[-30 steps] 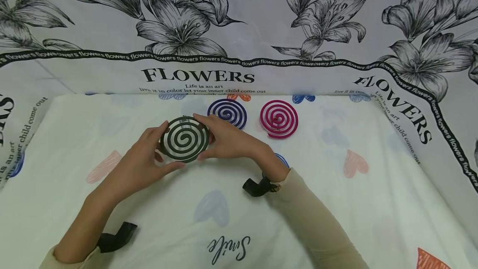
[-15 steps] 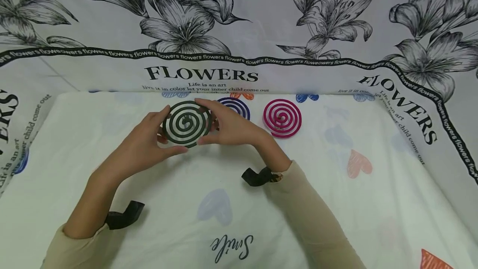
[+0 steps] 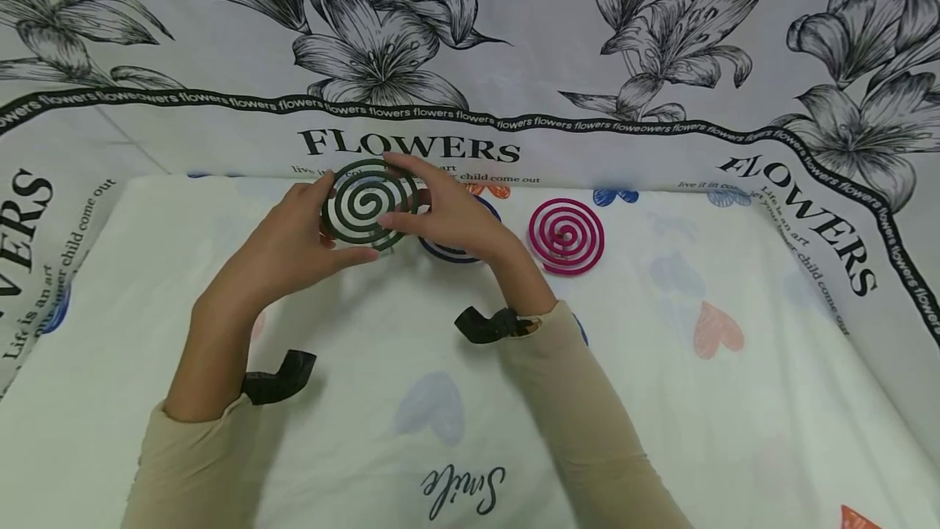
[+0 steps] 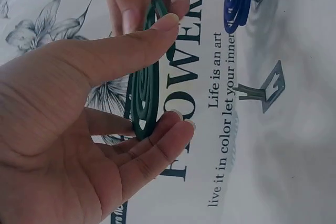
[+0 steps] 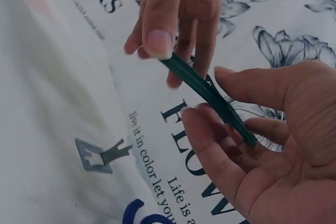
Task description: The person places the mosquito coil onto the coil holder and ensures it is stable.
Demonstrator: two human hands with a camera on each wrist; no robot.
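Observation:
A dark green mosquito coil (image 3: 369,202) is held up between both hands over the far part of the cloth. My left hand (image 3: 282,239) grips its left side, thumb along the lower rim and fingers behind. From the right, my right hand (image 3: 457,215) pinches it, thumb on its face and a finger at the top rim. Seen nearly edge-on in the left wrist view, some of the green rings stand out from the rest. A small metal coil stand (image 4: 257,93) lies on the cloth below. Behind the right hand, a blue coil (image 3: 455,255) is partly hidden.
To the right on the white printed cloth (image 3: 624,431) lies a pink mosquito coil (image 3: 567,237). Beyond the cloth's far edge rises a flower-printed sheet (image 3: 558,157). Black wrist-camera mounts (image 3: 282,378) stick out from both wrists.
Both hands have lifted the green coil up and away, toward the far edge. My right thumb has moved from the lower rim onto the coil's face. The whole view has shifted slightly.

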